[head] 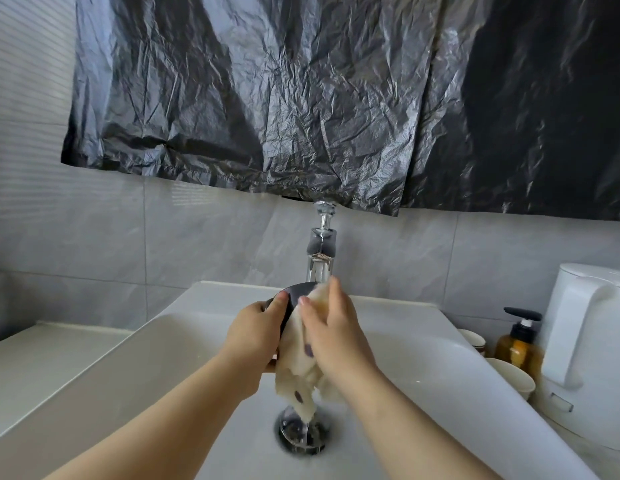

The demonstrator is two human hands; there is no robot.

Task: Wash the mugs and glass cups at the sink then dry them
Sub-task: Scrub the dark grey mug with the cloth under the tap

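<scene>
Over the white sink basin (170, 344) my left hand (254, 332) grips a dark mug (294, 299), its thumb on the rim. My right hand (332, 332) presses a cream cloth with dark spots (301, 372) against the mug, fingers curled over the cloth. The cloth's wet end hangs down toward the chrome drain (301, 436). Most of the mug is hidden behind my hands and the cloth. The chrome faucet (321, 251) stands just behind the mug.
To the right of the sink stand a white electric kettle (585, 341), an amber pump bottle (519, 344) and two pale cups (514, 377). A black plastic sheet (336, 98) covers the wall above. A flat counter (42, 362) lies left of the basin.
</scene>
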